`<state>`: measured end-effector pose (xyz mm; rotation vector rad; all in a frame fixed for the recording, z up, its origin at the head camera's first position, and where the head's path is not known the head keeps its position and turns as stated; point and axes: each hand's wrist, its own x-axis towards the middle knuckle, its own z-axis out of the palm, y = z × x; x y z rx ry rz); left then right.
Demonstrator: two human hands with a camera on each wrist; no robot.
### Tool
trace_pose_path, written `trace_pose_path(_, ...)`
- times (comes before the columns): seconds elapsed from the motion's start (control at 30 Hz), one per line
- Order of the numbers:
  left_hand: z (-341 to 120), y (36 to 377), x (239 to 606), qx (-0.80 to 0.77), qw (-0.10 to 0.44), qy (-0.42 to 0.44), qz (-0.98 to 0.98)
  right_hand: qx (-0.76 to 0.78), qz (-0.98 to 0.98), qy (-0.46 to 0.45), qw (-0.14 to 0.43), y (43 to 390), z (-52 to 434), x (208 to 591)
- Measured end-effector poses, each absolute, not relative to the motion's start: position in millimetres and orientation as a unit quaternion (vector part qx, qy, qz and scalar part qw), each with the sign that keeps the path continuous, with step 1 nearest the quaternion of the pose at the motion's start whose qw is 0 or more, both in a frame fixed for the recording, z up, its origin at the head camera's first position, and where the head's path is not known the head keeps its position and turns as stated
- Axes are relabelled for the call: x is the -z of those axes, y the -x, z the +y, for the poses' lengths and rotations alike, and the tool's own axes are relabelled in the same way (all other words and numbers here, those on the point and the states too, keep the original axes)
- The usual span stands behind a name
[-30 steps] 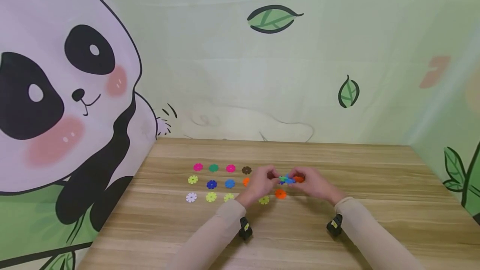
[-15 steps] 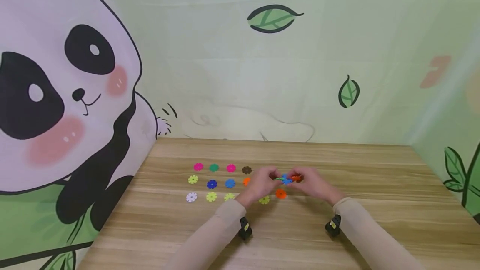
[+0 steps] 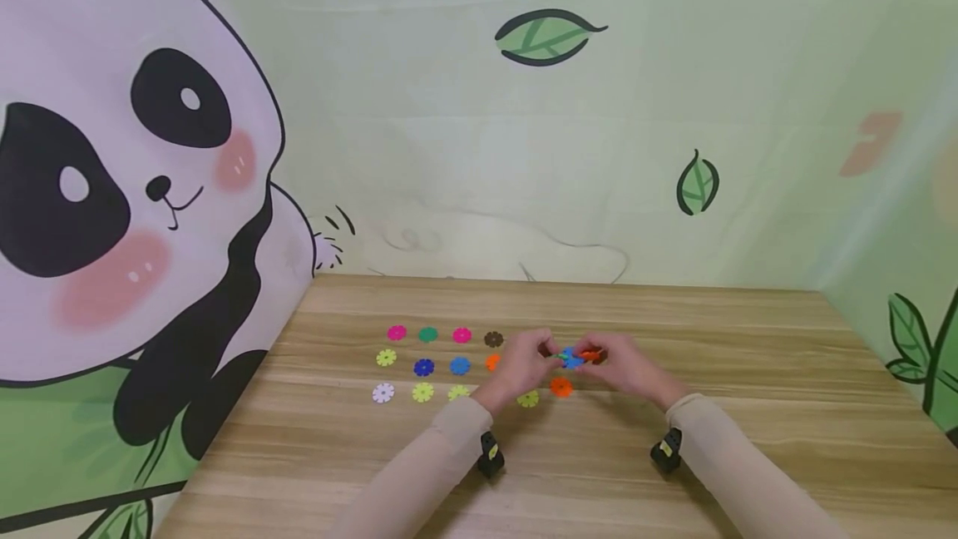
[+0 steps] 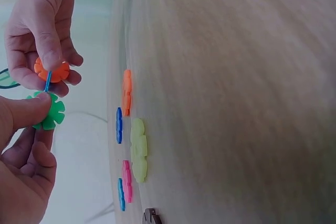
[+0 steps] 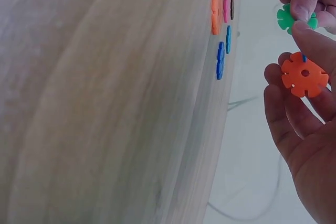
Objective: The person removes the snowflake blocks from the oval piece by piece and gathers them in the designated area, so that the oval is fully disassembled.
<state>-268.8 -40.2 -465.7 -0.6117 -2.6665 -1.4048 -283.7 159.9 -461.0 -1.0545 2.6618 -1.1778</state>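
Observation:
Close above the table, my two hands meet over three joined interlocking discs. My left hand (image 3: 524, 364) pinches a green notched disc (image 4: 52, 116) between thumb and fingers. Opposite it, my right hand (image 3: 621, 366) grips an orange notched disc (image 5: 304, 77) with a small round hole at its centre. A blue disc (image 3: 571, 358) stands crosswise between those two and links them; the left wrist view shows it edge-on. Fingers and thumbs cover parts of the green and orange discs.
Loose discs lie flat in rows on the wooden table (image 3: 299, 456), mostly left of my hands: white (image 3: 383, 393), dark blue (image 3: 423, 367), brown (image 3: 493, 339) and others. An orange disc (image 3: 561, 388) lies just in front of my hands. A panda-printed backdrop (image 3: 419, 148) stands behind the table.
The joined discs have turned slightly in my fingers: the green one now looks thinner and the blue one faces the head view more. Both hands stay in nearly the same place.

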Motion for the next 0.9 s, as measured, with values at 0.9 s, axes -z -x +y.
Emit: trace_pose_path(0.9,-40.0,268.1,461.0,0.411,0.011,0.184,-0.893,0.360,0.884,0.295,0.046,286.2,164.5,463.5)
